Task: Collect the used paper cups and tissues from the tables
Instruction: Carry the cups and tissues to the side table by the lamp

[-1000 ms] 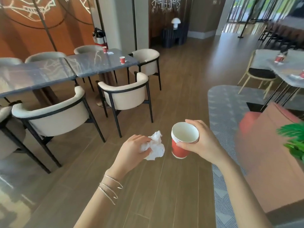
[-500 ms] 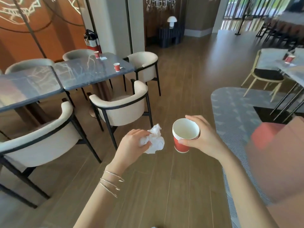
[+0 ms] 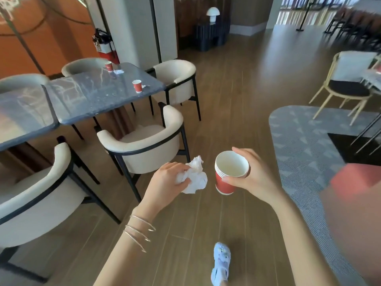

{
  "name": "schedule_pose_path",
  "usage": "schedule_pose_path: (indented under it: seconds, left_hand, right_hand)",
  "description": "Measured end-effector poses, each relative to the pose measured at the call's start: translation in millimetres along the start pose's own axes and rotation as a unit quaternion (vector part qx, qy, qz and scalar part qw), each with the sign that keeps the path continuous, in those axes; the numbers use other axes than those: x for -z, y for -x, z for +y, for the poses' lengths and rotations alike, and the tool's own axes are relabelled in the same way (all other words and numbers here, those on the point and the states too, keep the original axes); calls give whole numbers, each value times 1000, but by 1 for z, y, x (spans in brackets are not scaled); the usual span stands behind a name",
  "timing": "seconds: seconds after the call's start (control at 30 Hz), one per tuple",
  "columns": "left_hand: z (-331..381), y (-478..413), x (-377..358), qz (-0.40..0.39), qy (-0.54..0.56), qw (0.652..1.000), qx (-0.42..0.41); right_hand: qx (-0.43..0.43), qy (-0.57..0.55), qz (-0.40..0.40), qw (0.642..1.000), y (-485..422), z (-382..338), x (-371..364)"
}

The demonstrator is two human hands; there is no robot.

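My left hand (image 3: 165, 182) grips a crumpled wad of white tissues (image 3: 194, 176) at waist height over the wooden floor. Just to its right, my right hand (image 3: 253, 174) holds a nested stack of red paper cups (image 3: 228, 172), upright, the top one with nothing in it. On the dark marble table (image 3: 88, 98) at the left stand two more red cups: one (image 3: 137, 86) near the right edge with a small tissue (image 3: 144, 86) beside it, and one (image 3: 108, 66) at the far edge with a tissue (image 3: 119, 72) next to it.
Cream armchairs (image 3: 144, 145) ring the dark table, two of them between me and it. A grey patterned rug (image 3: 305, 153) and a wooden chair (image 3: 346, 89) lie to the right. A blurred pinkish mass (image 3: 354, 195) fills the right edge. My shoe (image 3: 221, 263) shows below.
I have walked forward; the dark table and its chairs are nearer and lower in view. Both hands keep their hold on the tissues and cups. My shoe has come into view.
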State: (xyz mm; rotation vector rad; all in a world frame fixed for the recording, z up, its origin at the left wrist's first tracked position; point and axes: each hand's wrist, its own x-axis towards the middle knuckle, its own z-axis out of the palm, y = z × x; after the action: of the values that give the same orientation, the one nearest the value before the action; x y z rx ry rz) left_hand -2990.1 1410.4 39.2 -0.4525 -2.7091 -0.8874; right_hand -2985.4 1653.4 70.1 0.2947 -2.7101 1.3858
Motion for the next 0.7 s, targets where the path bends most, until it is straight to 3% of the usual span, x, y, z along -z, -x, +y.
schedule_pose_path:
  seconds: [0.43,0.7]
  left_hand:
    - [-34,-253,-60,21,-7,1000,9]
    - [-68,-360,-99,15,-12,1000,10]
  right_hand:
    - [15,-3,16,1000,-251,78,66]
    - [10,-17,5,1000,-362,124,78]
